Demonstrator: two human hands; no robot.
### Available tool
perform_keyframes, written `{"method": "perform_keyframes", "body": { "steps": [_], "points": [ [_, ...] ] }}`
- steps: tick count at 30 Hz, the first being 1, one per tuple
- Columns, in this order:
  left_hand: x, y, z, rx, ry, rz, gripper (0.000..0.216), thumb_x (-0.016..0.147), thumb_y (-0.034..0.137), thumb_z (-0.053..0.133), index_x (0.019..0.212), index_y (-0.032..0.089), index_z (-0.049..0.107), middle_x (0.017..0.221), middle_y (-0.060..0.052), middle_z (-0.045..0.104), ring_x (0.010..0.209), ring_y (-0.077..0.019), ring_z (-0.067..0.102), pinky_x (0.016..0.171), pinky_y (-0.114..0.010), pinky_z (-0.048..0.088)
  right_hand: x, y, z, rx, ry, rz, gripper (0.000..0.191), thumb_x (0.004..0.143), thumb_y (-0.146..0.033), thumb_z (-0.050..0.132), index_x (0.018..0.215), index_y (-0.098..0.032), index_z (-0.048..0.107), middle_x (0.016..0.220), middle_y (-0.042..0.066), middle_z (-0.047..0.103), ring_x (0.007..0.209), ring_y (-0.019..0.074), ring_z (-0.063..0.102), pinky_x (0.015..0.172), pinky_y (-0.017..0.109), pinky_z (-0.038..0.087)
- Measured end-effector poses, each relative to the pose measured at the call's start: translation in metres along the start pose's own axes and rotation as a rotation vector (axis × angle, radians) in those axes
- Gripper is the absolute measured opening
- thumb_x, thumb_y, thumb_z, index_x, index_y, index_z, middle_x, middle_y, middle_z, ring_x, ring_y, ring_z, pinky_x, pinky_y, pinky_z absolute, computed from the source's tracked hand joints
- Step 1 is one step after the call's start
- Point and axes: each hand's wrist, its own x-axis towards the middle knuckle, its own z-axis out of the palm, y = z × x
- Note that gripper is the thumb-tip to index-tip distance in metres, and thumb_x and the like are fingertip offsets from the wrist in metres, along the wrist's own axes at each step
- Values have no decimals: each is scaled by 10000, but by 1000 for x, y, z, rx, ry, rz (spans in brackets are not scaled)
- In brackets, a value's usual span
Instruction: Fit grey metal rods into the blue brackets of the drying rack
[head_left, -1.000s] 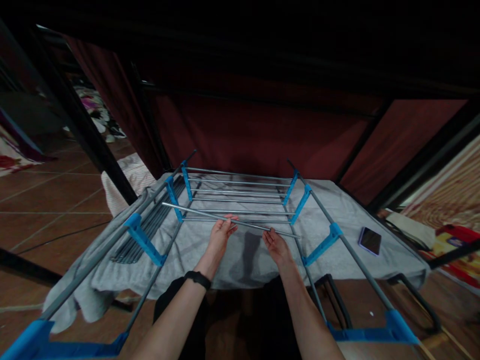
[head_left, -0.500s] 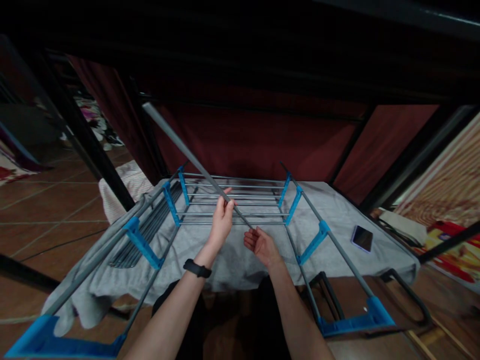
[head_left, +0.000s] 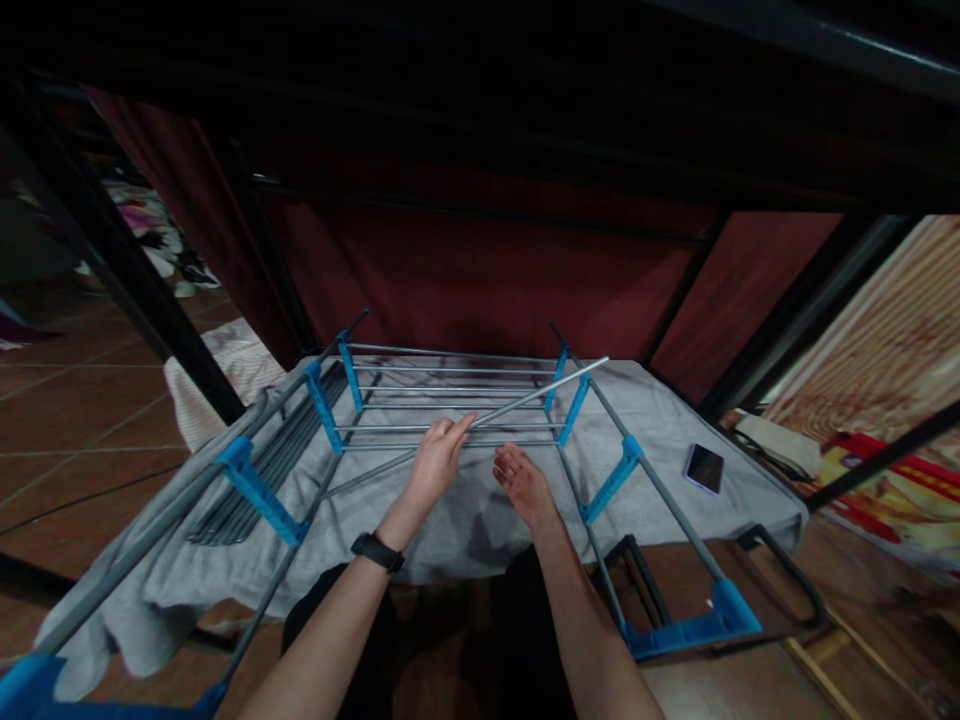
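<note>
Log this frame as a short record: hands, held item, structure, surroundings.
left_hand: left hand gripping straight grey metal rod near its middle
right_hand: right hand open, apart from the rod
rod_pose: slanted, right end higher in view
structure: rack of grey metal tubes and blue plastic brackets
spares: bundle of long grey rods, left side
surface: grey cloth
right_side: purple-edged rectangular phone, lying on cloth

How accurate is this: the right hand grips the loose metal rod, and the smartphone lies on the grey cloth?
Not the right hand: the head view shows the left hand gripping the loose metal rod. The smartphone does lie on the grey cloth.
</note>
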Motion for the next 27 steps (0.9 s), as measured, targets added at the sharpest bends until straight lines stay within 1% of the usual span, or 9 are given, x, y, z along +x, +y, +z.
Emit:
{"method": "perform_keyframes", "body": {
  "steps": [4,9,13,15,18,20,22,24,27],
  "points": [
    [-17,-29,3,262,-79,47,390,857,146,609,1189,293,752,804,-62,574,811,-234,538,896,-335,424,3,-4,-3,21,-28,-34,217,841,-199,647,1043,-256,701,1057,11,784,950,146,730,891,313,580],
    [-37,-46,-3,818,-336,82,502,921,75,406,1336,228,644,979,-93,609,931,-242,556,912,-370,437,7,-7,-9,71,-61,-62,145,845,-221,667,981,-256,703,1043,0,788,947,151,728,953,344,571],
    [-41,-54,-13,918,-446,99,492,915,50,396,1325,185,630,1028,-109,625,980,-246,567,938,-374,444,16,-3,-16,33,44,-107,71,854,-215,677,918,-224,707,930,10,793,867,151,734,919,332,587],
    [-41,-57,-20,963,-460,82,470,912,37,389,1278,180,648,1052,-114,633,1004,-247,575,948,-378,440,20,-2,-22,13,135,-132,14,852,-210,689,865,-208,696,847,12,784,801,150,733,885,326,601],
    [-41,-59,-35,1026,-445,50,442,916,27,381,1230,185,650,1089,-113,647,1049,-253,583,962,-390,426,25,-3,-34,14,301,-151,55,846,-187,697,806,-200,661,741,1,757,707,138,720,806,293,620],
    [-41,-62,-45,1046,-413,19,419,922,28,380,1212,183,640,1101,-111,657,1063,-256,590,962,-397,421,29,-7,-41,5,401,-139,78,859,-161,669,796,-196,641,704,-4,738,672,122,712,752,251,621],
    [-41,-65,-54,1061,-393,-6,387,927,30,383,1172,184,639,1086,-109,667,1054,-255,601,944,-395,423,33,-14,-48,-27,492,-75,112,874,-117,614,794,-195,621,691,-2,727,651,112,707,715,228,621],
    [-41,-68,-61,1075,-381,-18,350,930,34,389,1112,186,648,1048,-107,674,1025,-253,613,922,-395,424,39,-21,-53,-55,545,-19,145,886,-89,558,800,-196,605,697,2,722,655,111,710,696,226,627],
    [-44,-75,-71,1087,-354,-45,303,937,49,407,1044,182,657,999,-108,674,988,-250,622,907,-400,418,45,-31,-63,-82,565,10,162,895,-79,521,806,-195,592,726,4,716,660,103,707,693,225,630]
  ]
}}
